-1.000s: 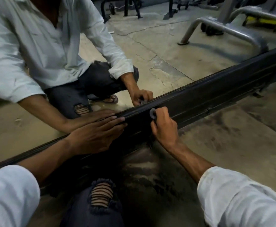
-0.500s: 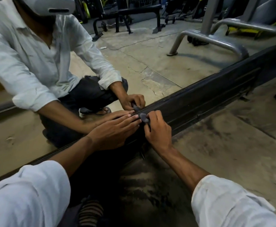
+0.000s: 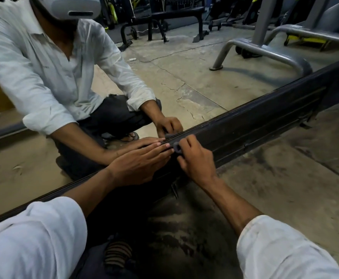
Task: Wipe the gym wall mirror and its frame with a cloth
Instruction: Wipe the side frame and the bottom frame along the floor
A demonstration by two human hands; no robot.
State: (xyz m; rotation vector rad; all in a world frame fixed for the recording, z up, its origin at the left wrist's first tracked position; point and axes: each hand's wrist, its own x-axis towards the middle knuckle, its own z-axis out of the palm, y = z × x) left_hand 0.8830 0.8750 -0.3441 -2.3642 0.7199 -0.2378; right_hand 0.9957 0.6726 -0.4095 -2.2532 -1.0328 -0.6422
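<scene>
The wall mirror [image 3: 184,77] fills the upper half of the head view and reflects me crouching. Its dark bottom frame [image 3: 255,125] runs diagonally from lower left to upper right, close to the floor. My right hand [image 3: 196,160] grips a small bunched grey cloth [image 3: 177,147] against the frame's top edge. My left hand [image 3: 138,164] lies flat on the frame just left of it, fingers straight, fingertips nearly touching the cloth. Most of the cloth is hidden inside my right fist.
A dirty concrete floor [image 3: 285,188] stretches to the right of the frame. My knee in ripped dark jeans [image 3: 117,256] sits at the bottom centre. The mirror reflects a grey machine base tube [image 3: 265,51] and a black bench [image 3: 176,13].
My right hand has slid the cloth left along the frame toward my left hand, and my left fingertips now lie next to it. My head has tilted up, showing more of the mirror.
</scene>
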